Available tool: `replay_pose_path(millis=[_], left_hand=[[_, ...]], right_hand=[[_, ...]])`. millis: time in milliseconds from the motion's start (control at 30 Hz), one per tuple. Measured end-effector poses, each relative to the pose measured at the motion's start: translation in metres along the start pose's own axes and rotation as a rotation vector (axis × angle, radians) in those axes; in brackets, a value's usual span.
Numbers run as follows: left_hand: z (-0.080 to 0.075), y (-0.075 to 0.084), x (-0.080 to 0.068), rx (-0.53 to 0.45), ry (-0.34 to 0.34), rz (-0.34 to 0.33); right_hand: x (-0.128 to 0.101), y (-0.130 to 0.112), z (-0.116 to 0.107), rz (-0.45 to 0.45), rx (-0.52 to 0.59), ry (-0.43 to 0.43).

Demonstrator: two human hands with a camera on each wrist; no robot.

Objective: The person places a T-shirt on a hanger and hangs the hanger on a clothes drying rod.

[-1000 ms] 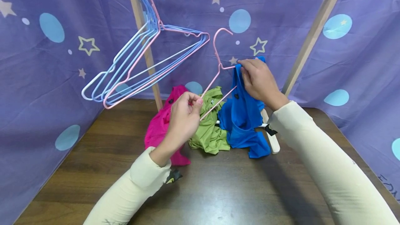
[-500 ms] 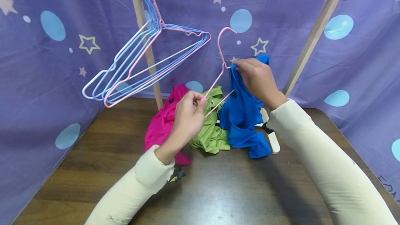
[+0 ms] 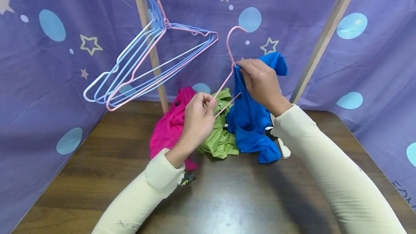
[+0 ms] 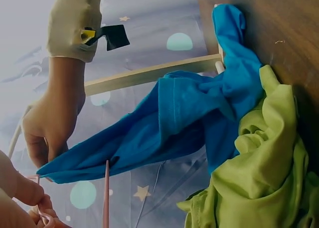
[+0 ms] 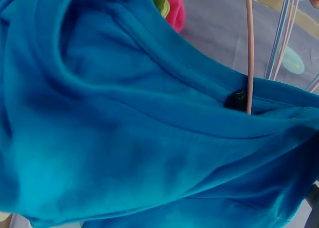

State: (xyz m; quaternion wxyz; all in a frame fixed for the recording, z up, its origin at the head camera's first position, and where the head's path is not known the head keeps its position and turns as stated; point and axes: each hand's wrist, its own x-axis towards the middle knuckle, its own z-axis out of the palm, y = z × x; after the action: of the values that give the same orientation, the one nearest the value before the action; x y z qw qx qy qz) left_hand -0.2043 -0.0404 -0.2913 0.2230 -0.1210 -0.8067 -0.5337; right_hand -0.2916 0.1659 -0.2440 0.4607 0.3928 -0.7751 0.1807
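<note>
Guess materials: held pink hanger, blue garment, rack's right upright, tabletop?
Held pink hanger: likely coated metal wire; thin, evenly colored, slight sheen.
Blue garment: matte fabric; soft folds, stitched neckline. Fiber unclear.
Right upright: probably wood; pale tan.
Tabletop: wood or laminate; brown grain, glossy glare.

Pink hanger (image 3: 224,82); plain blue garment (image 3: 248,118); green garment (image 3: 221,143); magenta garment (image 3: 169,125). Backdrop (image 3: 286,13): purple, star-and-oval print. Desk (image 3: 87,161): dark brown wood grain.
</note>
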Motion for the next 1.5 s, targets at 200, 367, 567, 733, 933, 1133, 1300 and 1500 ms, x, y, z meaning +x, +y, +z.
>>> replay_pose_path(millis=[200,367,567,733,933,1133,1300,1500], left_hand=[[0.005,-0.005,0.003,0.063,0.025,0.086],[0.012,-0.009,0.002,0.277,0.138,0.383],[0.022,-0.007,-0.005,0.631,0.235,0.799],[0.035,0.003,-0.011,0.703,0.057,0.844],[0.056,0.010,-0.013,0.707,-0.211,0.820],[0.074,0.011,-0.010,0.759,-0.351,0.720],[0.086,0.008,-0.004,0.774,-0.455,0.542],[0.095,0.002,0.001,0.783,-0.525,0.391]], right_hand=[[-0.001,0.003,-0.002,-0.014,-0.060,0.026],[-0.002,0.008,-0.003,-0.034,-0.131,0.041],[-0.004,0.015,-0.003,0.002,-0.172,0.074],[-0.004,0.019,-0.004,0.036,-0.193,0.089],[-0.003,0.025,-0.005,0.061,-0.193,0.082],[-0.005,0.031,-0.003,0.093,-0.185,0.072],[-0.005,0.035,-0.003,0.105,-0.187,0.077],[-0.005,0.037,-0.003,0.120,-0.193,0.062]])
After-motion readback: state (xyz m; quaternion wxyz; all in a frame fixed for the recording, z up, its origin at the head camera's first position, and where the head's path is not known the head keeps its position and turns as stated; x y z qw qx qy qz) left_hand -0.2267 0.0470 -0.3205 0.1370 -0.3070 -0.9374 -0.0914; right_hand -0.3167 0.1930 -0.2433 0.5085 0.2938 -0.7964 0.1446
